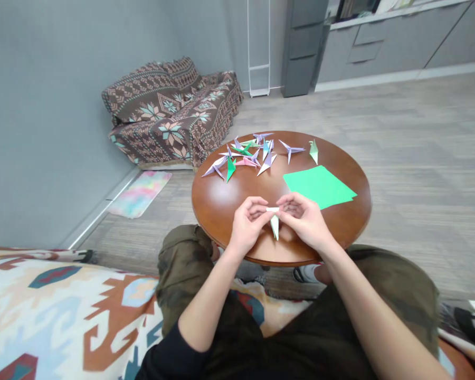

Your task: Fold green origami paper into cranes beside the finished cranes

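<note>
A small pale green-white folded paper piece (pixel 275 228) is held between both hands over the near part of the round table, its narrow tip pointing toward me. My left hand (pixel 248 221) pinches its upper left side between thumb and fingers. On the upper right side, my right hand (pixel 303 217) grips it the same way. Just beyond my right hand lies a stack of green paper sheets (pixel 319 184). Folded paper cranes (pixel 266 164) in purple, green, pink and white cluster at the table's far left. A light green crane (pixel 314 152) stands apart at the far right.
The round brown wooden table (pixel 214 198) stands between my knees. Beyond it is a sofa with a patterned cover (pixel 174 116), beside a pastel mat (pixel 140 194) on the floor. Grey cabinets (pixel 396 45) line the back. I sit on a patterned cover (pixel 71 311).
</note>
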`<action>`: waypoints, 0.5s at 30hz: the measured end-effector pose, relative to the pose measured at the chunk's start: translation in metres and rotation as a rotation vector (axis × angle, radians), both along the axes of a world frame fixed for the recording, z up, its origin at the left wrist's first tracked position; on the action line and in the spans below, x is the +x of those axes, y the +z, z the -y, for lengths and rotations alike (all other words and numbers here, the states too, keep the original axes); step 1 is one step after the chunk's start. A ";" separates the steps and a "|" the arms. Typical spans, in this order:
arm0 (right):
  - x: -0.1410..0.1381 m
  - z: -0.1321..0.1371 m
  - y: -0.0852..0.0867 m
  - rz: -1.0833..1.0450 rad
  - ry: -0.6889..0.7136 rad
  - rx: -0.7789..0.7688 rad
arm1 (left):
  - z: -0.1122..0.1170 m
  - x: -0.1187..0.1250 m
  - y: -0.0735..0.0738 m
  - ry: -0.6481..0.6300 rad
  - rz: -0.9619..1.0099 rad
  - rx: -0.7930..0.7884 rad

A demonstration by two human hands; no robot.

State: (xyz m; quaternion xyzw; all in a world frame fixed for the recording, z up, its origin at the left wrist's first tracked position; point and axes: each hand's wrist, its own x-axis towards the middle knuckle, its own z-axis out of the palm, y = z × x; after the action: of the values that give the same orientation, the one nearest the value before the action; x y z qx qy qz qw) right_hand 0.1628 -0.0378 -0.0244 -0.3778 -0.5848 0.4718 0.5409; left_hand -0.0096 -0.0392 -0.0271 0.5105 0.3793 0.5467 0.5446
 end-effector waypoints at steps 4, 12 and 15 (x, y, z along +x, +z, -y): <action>-0.002 0.002 0.000 0.066 -0.005 0.015 | -0.001 0.000 0.001 0.023 -0.036 0.012; -0.008 0.008 0.002 0.231 -0.109 0.122 | 0.001 0.000 0.006 0.056 -0.090 0.021; -0.010 0.011 0.003 0.291 -0.150 0.195 | 0.004 0.000 0.009 0.065 -0.175 0.092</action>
State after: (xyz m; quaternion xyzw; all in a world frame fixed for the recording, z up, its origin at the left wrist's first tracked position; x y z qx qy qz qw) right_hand 0.1530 -0.0486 -0.0213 -0.4302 -0.6702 0.3115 0.5184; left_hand -0.0100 -0.0432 -0.0179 0.5681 0.4161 0.5344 0.4674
